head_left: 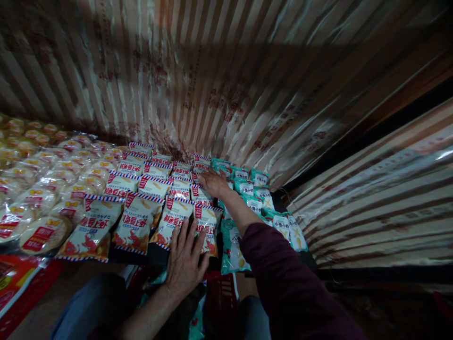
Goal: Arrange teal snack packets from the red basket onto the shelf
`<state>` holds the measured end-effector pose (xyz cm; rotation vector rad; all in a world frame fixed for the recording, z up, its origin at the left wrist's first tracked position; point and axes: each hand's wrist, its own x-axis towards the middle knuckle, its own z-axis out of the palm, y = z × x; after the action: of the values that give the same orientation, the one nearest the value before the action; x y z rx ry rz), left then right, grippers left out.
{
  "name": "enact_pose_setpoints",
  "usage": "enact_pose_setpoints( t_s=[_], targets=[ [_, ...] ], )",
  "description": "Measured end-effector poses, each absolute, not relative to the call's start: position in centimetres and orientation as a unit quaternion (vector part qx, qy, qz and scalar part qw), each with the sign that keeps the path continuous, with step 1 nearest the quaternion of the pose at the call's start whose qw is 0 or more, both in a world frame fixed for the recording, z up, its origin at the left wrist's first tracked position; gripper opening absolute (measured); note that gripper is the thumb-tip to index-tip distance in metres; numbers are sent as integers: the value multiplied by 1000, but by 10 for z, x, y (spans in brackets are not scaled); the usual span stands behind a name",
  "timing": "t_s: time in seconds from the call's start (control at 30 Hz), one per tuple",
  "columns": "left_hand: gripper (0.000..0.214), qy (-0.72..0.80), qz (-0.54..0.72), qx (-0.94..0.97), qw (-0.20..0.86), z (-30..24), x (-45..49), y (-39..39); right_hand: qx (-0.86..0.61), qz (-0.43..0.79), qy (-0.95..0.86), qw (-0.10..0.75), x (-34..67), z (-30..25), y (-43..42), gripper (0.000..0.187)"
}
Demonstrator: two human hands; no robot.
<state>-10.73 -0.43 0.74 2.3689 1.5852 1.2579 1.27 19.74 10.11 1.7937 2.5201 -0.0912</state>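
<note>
My left hand [187,259] lies with its fingers spread against the front of a white snack bag [174,218] with red lettering and a striped top edge. Its fingertips also reach the neighbouring white bag [208,222] at the front right. Farther back, my right hand [214,184] rests palm down over the white bags, fingers stretched to the left and partly hidden in the dim light. Under and beside my right forearm stand green snack bags [231,248] in rows. Neither hand is gripping a bag.
Round, clear-wrapped crackers [46,233] with red labels fill the left of the dark shelf [155,256]. Striped plastic sheeting [198,80] hangs behind, with a dark bar [375,132] at the right. Below are a red crate [221,288] and a red-orange package [16,278].
</note>
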Motion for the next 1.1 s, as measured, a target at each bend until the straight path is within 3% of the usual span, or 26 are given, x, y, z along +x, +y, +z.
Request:
enact_pose_setpoints(
  t_s=[0.23, 0.5, 0.77, 1.1],
  targets=[
    [55, 516, 396, 759, 12, 4, -106, -4, 576, -7, 818, -7, 4, 100, 202, 48],
    [57, 511, 400, 761, -5, 3, -107, -3, 574, -35, 818, 29, -4, 99, 210, 48],
    [59, 508, 413, 756, 18, 5, -107, -4, 517, 5, 853, -73, -2, 123, 172, 50],
    [56, 485, 437, 757, -20, 12, -114, -10, 555, 5, 815, -163, 43, 120, 50, 49]
  ],
)
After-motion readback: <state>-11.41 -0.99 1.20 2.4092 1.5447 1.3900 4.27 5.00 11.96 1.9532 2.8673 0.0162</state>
